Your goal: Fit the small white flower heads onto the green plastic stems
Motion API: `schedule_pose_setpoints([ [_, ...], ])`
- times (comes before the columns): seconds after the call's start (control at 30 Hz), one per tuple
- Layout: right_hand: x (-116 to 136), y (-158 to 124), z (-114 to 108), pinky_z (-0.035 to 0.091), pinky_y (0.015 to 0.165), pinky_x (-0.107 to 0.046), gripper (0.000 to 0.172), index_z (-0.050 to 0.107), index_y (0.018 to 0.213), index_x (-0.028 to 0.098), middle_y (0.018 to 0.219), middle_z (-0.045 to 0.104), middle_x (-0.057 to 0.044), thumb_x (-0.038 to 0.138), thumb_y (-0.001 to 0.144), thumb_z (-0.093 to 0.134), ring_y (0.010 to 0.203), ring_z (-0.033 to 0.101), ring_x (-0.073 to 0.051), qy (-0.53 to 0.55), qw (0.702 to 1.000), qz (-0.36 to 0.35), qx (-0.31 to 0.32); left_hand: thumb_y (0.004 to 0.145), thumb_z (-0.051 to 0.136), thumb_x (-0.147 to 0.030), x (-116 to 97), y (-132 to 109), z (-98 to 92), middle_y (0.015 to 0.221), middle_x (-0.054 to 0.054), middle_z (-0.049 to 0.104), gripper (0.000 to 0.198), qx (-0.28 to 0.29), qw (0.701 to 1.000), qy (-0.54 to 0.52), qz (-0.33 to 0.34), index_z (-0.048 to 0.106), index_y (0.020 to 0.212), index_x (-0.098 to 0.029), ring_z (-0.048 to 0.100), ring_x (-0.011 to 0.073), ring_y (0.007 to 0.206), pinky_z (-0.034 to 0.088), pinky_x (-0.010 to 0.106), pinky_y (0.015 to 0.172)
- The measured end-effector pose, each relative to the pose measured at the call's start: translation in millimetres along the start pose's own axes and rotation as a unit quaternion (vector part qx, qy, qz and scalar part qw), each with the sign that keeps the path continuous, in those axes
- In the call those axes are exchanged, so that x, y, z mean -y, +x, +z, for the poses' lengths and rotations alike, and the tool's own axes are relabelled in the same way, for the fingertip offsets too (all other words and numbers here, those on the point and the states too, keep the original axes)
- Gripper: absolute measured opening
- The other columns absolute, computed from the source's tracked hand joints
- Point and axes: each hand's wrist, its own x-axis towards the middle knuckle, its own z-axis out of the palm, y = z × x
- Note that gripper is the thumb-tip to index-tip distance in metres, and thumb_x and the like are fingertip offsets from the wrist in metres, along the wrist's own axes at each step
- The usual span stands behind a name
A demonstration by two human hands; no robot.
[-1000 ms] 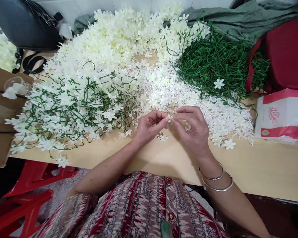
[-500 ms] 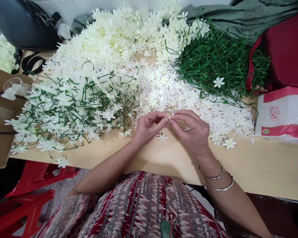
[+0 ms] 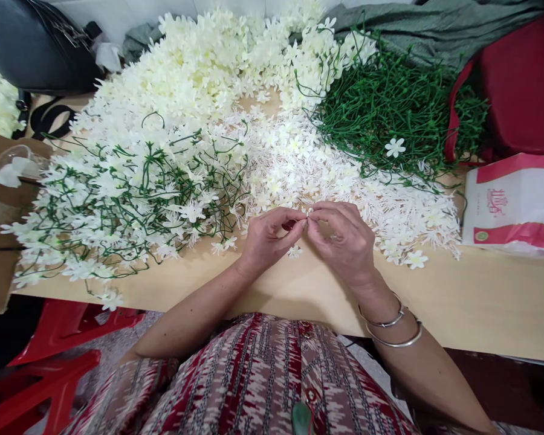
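Note:
My left hand (image 3: 268, 237) and my right hand (image 3: 344, 238) meet fingertip to fingertip above the near part of the table. Both are closed in a pinch on a tiny white flower piece (image 3: 309, 212), mostly hidden by the fingers. Just below the fingertips a loose white artificial flower (image 3: 294, 251) lies on the wood. Beyond my hands spreads a heap of white flower pieces (image 3: 294, 160) with thin strands. Left of them are white flowers joined to green stems (image 3: 149, 193). A pile of bare green stems (image 3: 390, 109) lies at the back right.
A black bag (image 3: 36, 48) stands at the back left, above a cardboard box (image 3: 0, 211). On the right are a red bag (image 3: 521, 90) and a white-and-pink paper bag (image 3: 512, 205). Red stools (image 3: 40, 380) stand below the table (image 3: 480, 302) at the left.
My fingertips have come closer together around the small white piece, so less of it shows. The whole view has shifted slightly.

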Motion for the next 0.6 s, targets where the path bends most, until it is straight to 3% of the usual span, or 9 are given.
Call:
schedule_pose_setpoints([
  [0.3, 2.6, -1.2, -0.4, 0.064, 0.082, -0.038, 0.011, 0.061, 0.093, 0.027, 0.091, 0.077, -0.003, 0.017, 0.096, 0.063, 0.089, 0.076, -0.02, 0.061, 0.997, 0.053, 0.022, 0.089, 0.071, -0.025, -1.9, -1.6, 2.3, 0.076, 0.003, 0.077, 0.009, 0.002, 0.995, -0.054, -0.084, 0.076, 0.084, -0.019, 0.065, 0.0107, 0.064, 0.05, 0.023, 0.062],
  [0.6, 2.8, -0.8, 0.5, 0.062, 0.08, -0.035, 0.011, 0.059, 0.094, 0.026, 0.09, 0.075, -0.002, 0.016, 0.097, 0.061, 0.088, 0.074, -0.018, 0.074, 0.996, 0.047, 0.026, 0.088, 0.072, -0.029, -1.9, -3.2, 2.8, 0.073, 0.003, 0.074, 0.013, 0.001, 0.985, -0.107, -0.137, 0.075, 0.084, -0.017, 0.058, 0.0087, 0.06, 0.047, 0.021, 0.058],
])
